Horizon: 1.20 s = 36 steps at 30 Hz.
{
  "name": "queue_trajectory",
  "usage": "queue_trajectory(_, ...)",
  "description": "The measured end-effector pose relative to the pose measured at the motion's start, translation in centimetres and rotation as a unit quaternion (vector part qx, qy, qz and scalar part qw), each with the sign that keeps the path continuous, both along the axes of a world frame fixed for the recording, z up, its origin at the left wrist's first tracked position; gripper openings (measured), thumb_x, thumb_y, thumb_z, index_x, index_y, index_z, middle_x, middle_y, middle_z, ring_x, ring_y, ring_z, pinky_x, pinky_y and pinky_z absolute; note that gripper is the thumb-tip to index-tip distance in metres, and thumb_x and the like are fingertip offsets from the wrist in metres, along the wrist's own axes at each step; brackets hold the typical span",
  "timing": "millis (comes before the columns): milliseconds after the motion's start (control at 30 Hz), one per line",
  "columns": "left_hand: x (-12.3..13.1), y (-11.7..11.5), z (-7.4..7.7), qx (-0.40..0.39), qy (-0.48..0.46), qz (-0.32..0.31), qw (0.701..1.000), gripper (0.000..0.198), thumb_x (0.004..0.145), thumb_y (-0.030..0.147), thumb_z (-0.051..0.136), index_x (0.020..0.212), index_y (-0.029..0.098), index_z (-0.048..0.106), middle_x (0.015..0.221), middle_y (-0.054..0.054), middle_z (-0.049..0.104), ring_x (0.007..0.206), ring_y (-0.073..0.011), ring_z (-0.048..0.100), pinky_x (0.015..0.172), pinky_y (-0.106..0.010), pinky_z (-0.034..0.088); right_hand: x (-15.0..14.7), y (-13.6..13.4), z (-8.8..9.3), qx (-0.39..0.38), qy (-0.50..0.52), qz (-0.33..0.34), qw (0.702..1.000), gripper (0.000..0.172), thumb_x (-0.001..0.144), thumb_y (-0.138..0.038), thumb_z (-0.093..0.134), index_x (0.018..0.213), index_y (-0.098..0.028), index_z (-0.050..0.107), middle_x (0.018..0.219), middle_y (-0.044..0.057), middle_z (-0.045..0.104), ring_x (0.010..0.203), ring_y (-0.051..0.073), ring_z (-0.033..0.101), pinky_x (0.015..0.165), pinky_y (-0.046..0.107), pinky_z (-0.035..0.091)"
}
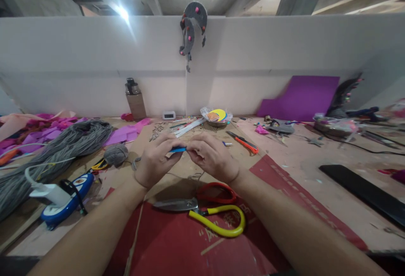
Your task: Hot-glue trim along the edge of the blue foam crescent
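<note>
A small, flat blue strip is pinched in the fingers of my left hand, above the work surface. My right hand has its fingers closed at the strip's right end, and the fingertips of both hands nearly meet. Part of the strip is hidden by the fingers. Below the hands, large scissors with one red and one yellow handle lie on a red printed sheet. Loose grey yarn shows under the hands.
Left are a grey yarn ball, a long grey yarn hank and a blue power strip with a white plug. An orange utility knife lies beyond my right hand. A black flat object lies right. White sticks lie behind.
</note>
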<state>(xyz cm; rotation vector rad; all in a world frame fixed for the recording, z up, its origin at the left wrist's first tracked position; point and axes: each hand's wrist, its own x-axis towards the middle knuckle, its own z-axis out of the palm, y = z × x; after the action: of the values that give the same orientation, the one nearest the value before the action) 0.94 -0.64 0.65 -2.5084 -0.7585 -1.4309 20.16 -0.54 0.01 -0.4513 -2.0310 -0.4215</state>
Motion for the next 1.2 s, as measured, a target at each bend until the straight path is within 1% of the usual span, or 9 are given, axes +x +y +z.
queue_trajectory(100,0.5,0.2,-0.1,-0.131,-0.036,0.065,0.989,0.012,0.081,0.026,0.060,0.090,0.019,0.065,0.084,-0.004,0.068,0.078,-0.0157,0.064,0.074,-0.027,0.050,-0.1,0.4,0.1,-0.136,0.046,-0.002,0.990,0.002,0.087,-0.017,0.054,0.087,-0.018,0.056,0.082,0.004,0.061,0.077,0.014,0.055,0.071,0.026,0.047)
queue_trajectory(200,0.9,0.6,-0.5,-0.317,-0.073,0.091,0.941,0.023,0.080,0.039,0.059,0.091,0.019,0.062,0.070,-0.001,0.066,0.059,-0.0150,0.063,0.058,-0.026,0.050,-0.2,0.9,0.1,-0.257,0.052,-0.038,0.964,0.006,0.086,-0.020,0.059,0.080,-0.018,0.059,0.073,0.001,0.059,0.067,0.012,0.052,0.063,0.024,0.042)
queue_trajectory(300,0.8,1.1,-1.0,-0.437,-0.079,0.076,0.893,0.027,0.078,0.045,0.059,0.083,0.019,0.060,0.054,0.002,0.061,0.048,-0.0157,0.061,0.047,-0.024,0.047,-0.2,1.5,-0.2,-0.300,0.029,-0.051,0.952,0.003,0.082,-0.019,0.063,0.081,-0.017,0.061,0.076,0.001,0.060,0.070,0.012,0.053,0.065,0.025,0.041)
queue_trajectory(367,0.6,1.3,-1.2,-0.463,-0.087,0.078,0.879,0.026,0.076,0.044,0.060,0.082,0.019,0.059,0.051,0.002,0.060,0.047,-0.0162,0.061,0.044,-0.023,0.046,-0.1,1.7,-0.4,-0.300,0.014,-0.053,0.952,0.016,0.079,-0.017,0.066,0.094,-0.017,0.061,0.085,0.004,0.062,0.075,0.014,0.054,0.067,0.026,0.042)
queue_trajectory(467,0.3,1.6,-1.2,-0.478,-0.090,0.078,0.870,0.025,0.076,0.043,0.060,0.081,0.018,0.058,0.052,0.001,0.061,0.047,-0.0162,0.061,0.043,-0.023,0.046,0.2,1.6,-0.3,-0.275,-0.015,-0.055,0.960,0.019,0.082,-0.015,0.061,0.101,-0.017,0.059,0.094,0.007,0.060,0.083,0.016,0.055,0.073,0.029,0.043)
queue_trajectory(533,0.3,1.6,-1.0,-0.484,-0.085,0.081,0.867,0.027,0.075,0.044,0.060,0.080,0.018,0.056,0.051,0.001,0.061,0.047,-0.0163,0.061,0.042,-0.023,0.045,0.4,1.4,-0.1,-0.257,-0.025,-0.058,0.965,0.008,0.086,-0.014,0.055,0.090,-0.017,0.061,0.090,0.006,0.059,0.083,0.016,0.054,0.075,0.029,0.043)
queue_trajectory(767,0.7,1.2,-0.3,-0.498,-0.042,0.091,0.861,0.027,0.072,0.043,0.063,0.075,0.017,0.056,0.050,0.000,0.061,0.047,-0.0157,0.060,0.044,-0.023,0.046,0.2,0.7,0.6,-0.253,0.011,-0.055,0.966,0.010,0.086,-0.014,0.053,0.079,-0.017,0.060,0.083,0.004,0.057,0.079,0.015,0.051,0.071,0.027,0.040)
queue_trajectory(1067,0.7,0.7,0.6,-0.448,-0.014,0.073,0.891,0.028,0.073,0.044,0.064,0.083,0.018,0.065,0.062,-0.001,0.064,0.054,-0.0150,0.062,0.048,-0.023,0.046,-0.1,0.9,0.8,-0.413,0.084,-0.004,0.907,0.008,0.084,-0.020,0.055,0.077,-0.017,0.057,0.073,-0.001,0.058,0.070,0.011,0.050,0.067,0.024,0.037)
queue_trajectory(1200,0.2,1.1,0.4,-0.333,0.046,0.053,0.940,0.021,0.076,0.039,0.062,0.084,0.020,0.068,0.070,-0.001,0.065,0.061,-0.0142,0.060,0.057,-0.024,0.046,0.0,1.3,0.8,-0.459,0.083,0.037,0.884,0.008,0.083,-0.020,0.054,0.076,-0.016,0.055,0.072,-0.002,0.056,0.068,0.011,0.048,0.063,0.023,0.036)
